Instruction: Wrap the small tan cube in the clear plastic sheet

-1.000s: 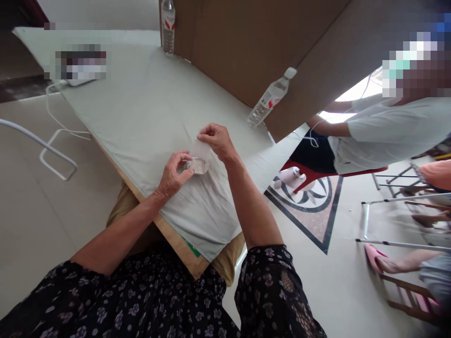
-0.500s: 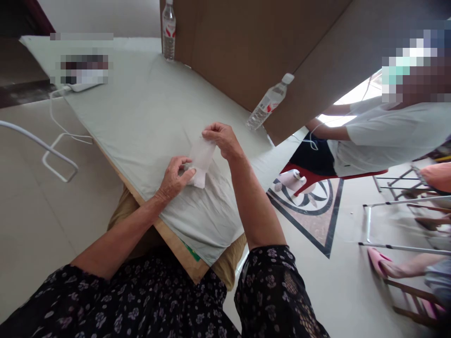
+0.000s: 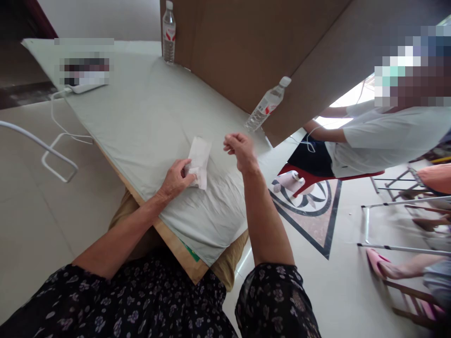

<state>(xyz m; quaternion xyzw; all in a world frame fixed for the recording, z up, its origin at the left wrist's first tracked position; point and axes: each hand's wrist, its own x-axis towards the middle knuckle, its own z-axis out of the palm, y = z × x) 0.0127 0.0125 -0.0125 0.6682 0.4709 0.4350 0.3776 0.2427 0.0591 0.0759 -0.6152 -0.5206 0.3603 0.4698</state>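
Observation:
My left hand (image 3: pixel 176 177) pinches the lower part of a thin white paper-like strip (image 3: pixel 200 149), thumb on top and fingers at its left side. The strip lies flat on the cloth-covered table, its far end free and its lower part doubled into a small white fold. Whether it is paper, gauze or a thin pouch I cannot tell. To the right and apart from the strip, my right hand (image 3: pixel 242 151) hovers over the table with fingers curled together and slightly blurred. Nothing shows in it.
A pale green cloth (image 3: pixel 130 108) covers the table. One water bottle (image 3: pixel 169 35) stands upright at the back, another (image 3: pixel 268 104) at the right, both beside a large brown cardboard panel (image 3: pixel 225 51). A white cable (image 3: pixel 52 110) hangs at left. Another person (image 3: pixel 394 136) sits at right.
My right hand has let go of the strip's far end and moved right and slightly down. The strip's far end has settled toward the table. My left hand stays on the fold.

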